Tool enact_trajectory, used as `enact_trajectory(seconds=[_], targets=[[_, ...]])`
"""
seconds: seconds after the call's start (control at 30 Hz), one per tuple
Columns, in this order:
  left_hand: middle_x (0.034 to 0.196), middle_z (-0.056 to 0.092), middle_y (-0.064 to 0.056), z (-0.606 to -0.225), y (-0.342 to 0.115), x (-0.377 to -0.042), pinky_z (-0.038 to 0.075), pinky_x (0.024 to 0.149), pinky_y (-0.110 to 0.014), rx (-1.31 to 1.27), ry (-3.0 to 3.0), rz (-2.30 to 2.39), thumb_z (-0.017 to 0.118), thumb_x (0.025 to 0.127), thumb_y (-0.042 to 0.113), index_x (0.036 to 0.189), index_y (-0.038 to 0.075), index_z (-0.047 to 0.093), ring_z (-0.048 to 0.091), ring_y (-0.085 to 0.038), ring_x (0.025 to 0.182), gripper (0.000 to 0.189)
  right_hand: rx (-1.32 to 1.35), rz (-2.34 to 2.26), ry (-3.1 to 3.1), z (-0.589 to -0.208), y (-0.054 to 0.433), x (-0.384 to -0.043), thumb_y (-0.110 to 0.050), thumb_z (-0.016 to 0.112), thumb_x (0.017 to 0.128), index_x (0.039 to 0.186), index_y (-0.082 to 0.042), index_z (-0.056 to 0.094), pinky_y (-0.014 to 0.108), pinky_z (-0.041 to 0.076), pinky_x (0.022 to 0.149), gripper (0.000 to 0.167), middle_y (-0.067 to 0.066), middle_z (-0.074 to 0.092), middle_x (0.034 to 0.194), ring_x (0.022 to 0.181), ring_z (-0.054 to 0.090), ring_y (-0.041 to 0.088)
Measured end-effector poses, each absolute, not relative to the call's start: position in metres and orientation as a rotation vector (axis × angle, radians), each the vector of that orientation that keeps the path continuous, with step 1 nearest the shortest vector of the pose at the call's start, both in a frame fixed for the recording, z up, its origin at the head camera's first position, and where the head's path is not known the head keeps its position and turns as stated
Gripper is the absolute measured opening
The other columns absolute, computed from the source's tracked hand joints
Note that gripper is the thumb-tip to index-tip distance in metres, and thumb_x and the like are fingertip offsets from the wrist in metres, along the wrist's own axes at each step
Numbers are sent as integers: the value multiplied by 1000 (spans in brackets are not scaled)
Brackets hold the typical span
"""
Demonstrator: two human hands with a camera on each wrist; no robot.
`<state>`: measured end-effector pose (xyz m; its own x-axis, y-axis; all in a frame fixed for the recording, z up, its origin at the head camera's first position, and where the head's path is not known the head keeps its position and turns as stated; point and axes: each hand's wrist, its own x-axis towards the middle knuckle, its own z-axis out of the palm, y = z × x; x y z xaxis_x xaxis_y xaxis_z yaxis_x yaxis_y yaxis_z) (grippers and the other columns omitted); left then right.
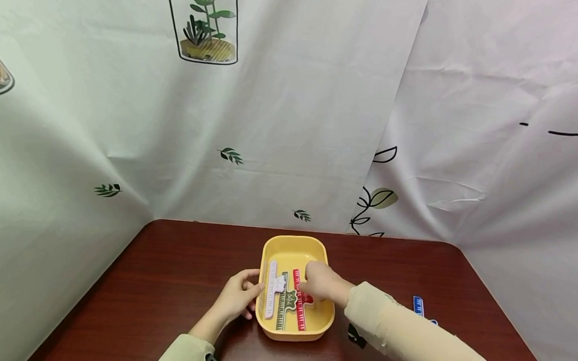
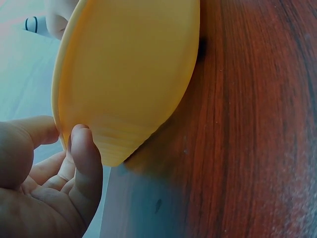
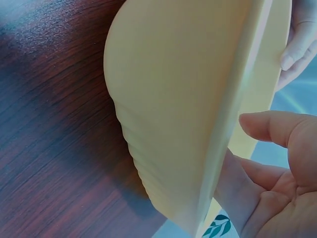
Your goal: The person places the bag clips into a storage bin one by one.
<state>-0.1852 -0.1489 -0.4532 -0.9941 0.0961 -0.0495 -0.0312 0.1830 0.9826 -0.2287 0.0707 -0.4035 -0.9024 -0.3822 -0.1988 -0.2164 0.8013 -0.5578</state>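
A yellow plastic tray [image 1: 292, 336] stands on the table, with three ruler-shaped clips lying side by side in it. The white clip [image 1: 270, 298] is at the left, the dark green clip [image 1: 282, 309] in the middle, the red clip [image 1: 299, 313] at the right. My left hand [image 1: 237, 295] pinches the tray's left rim, thumb on the edge and fingers against the outer wall. Reaching over the right rim, my right hand [image 1: 324, 281] is beside the red clip. Its thumb [image 3: 267, 124] stands apart from the fingers, whose tips are hidden behind the tray wall.
A blue ruler-shaped clip [image 1: 418, 305] lies on the dark red-brown table [image 1: 168, 293] to the right, partly covered by the right sleeve [image 1: 399, 325]. A black object [image 1: 356, 337] shows below that sleeve. White printed cloth [image 1: 272, 120] hangs behind the table.
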Motion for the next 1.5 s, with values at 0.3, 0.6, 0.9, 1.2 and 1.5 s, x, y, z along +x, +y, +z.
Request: enact_trajectory(seconds=[0.3,0.6,0.9,1.2,1.5], targets=[[74,54,-9,-451,-149,-184,48,38,-25,52,2357,1926,62,97,5,137,-11,47,52,-15,51,46,-494,-818,2697,-398,73,-229,-10,69,92,66,-5,58,17,30,36,29,-5,37,46,38,35,8],[74,54,-9,-452,-148,-185,48,37,-25,42,2350,1931,62,97,4,137,-11,46,52,-15,51,46,-589,-888,2720,-401,76,-227,-10,70,90,76,-2,67,16,34,39,17,-3,48,51,42,42,6],[73,54,-9,-453,-148,-185,48,37,-25,44,2347,1935,62,97,4,136,-11,46,52,-15,50,45,-645,-984,2726,-400,80,-222,-9,72,88,92,5,73,22,51,52,15,4,66,76,60,55,9],[73,54,-9,-454,-148,-185,48,37,-26,41,2358,1926,62,97,5,137,-11,47,52,-15,50,46,-649,-1005,2762,-402,88,-218,-13,71,87,101,7,72,30,59,67,24,7,70,88,79,62,14],[72,54,-8,-455,-148,-185,47,36,-24,66,2346,1947,61,97,4,136,-12,46,52,-13,49,45,-676,-1156,2755,-406,98,-211,-10,70,88,103,9,71,24,55,61,25,4,67,85,75,59,13]])
